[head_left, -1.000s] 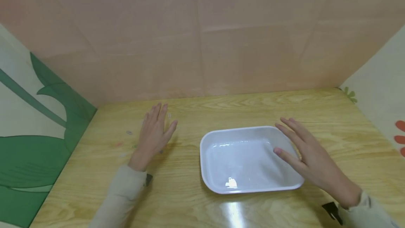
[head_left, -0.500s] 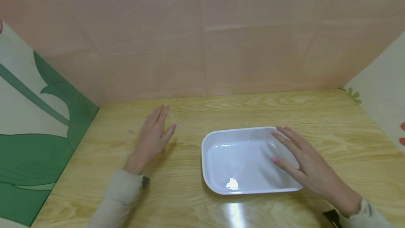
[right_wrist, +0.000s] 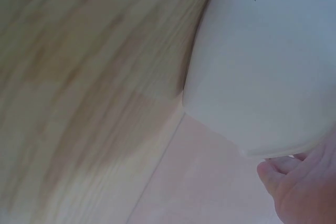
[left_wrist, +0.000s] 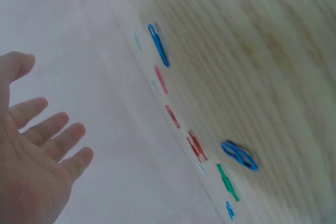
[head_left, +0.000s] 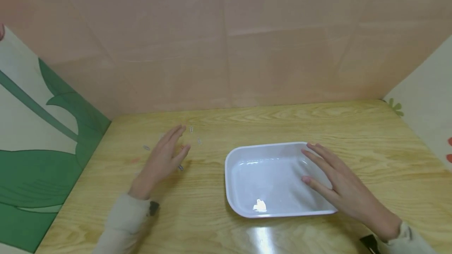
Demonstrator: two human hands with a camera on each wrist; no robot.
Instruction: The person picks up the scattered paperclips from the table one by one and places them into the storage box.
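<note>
Over the left part of the table, my left hand (head_left: 160, 164) hovers with its fingers extended and nothing in its grasp. Several paper clips lie scattered beneath and around it. The left wrist view shows a blue paper clip (left_wrist: 158, 45), a second blue paper clip (left_wrist: 239, 155), a green paper clip (left_wrist: 227, 182) and a red paper clip (left_wrist: 172, 116). A white rectangular tray (head_left: 229, 183) sits right of centre. Above its right side, my right hand (head_left: 344, 185) is spread with thumb apart; whether it touches the rim cannot be told.
The wood-grain table (head_left: 212, 230) meets a pinkish sheet (head_left: 226, 50) hanging at the back. Panels with a green leaf print (head_left: 31, 175) on the left and flower prints on the right flank the table.
My left hand has drawn back toward the lower left, uncovering a paper clip near its thumb. My right hand has shifted slightly left over the tray's edge. The tray stays in place.
</note>
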